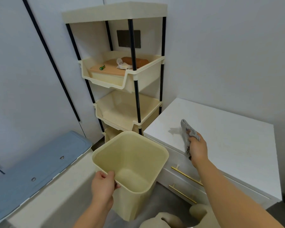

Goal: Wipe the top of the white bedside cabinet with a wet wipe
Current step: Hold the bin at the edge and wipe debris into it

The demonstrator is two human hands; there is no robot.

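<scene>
- Gripping a crumpled grey wet wipe (187, 130), the right hand (198, 148) is at the front left edge of the white bedside cabinet (229, 137), with its fingers (192, 138) curled tight round the wipe.
- One end of the wipe sticks up over the cabinet top and another hangs below the hand at the front edge. Whether it touches the surface cannot be told.
- A faint grey patch (175, 131) lies on the top just left of the wipe.
- The left hand (103, 186) holds a cream plastic bin (166, 152), fingers and thumb curled over its near rim. The bin is tilted, mouth towards the camera, just left of the cabinet.
- Two gold bar handles (186, 176) run across the cabinet's drawer fronts.
- Behind the bin stands a cream tiered rack (122, 111) on black posts. Its upper tray carries a wooden board (104, 71), a small green battery (102, 67), a crumpled tissue (122, 65) and a brown object (135, 60).
- A blue lid (39, 162) sits on a pale box at the far left.
</scene>
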